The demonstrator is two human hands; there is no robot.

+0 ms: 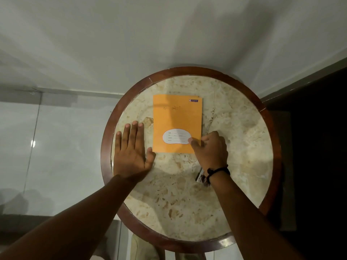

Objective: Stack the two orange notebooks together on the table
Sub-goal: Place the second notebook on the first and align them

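Note:
An orange notebook (177, 119) with a white label lies flat near the middle of the round marble table (234, 147). Only one orange cover shows; I cannot tell whether a second notebook lies under it. My left hand (132, 151) rests flat on the table just left of the notebook, fingers spread, thumb at the lower left corner. My right hand (210, 149) pinches the notebook's lower right corner, thumb on the cover beside the label.
The table has a dark wooden rim (107, 147) and stands against a white wall (131, 44). A small dark object (201, 177) lies on the marble under my right wrist. Pale floor tiles lie to the left, a dark area to the right.

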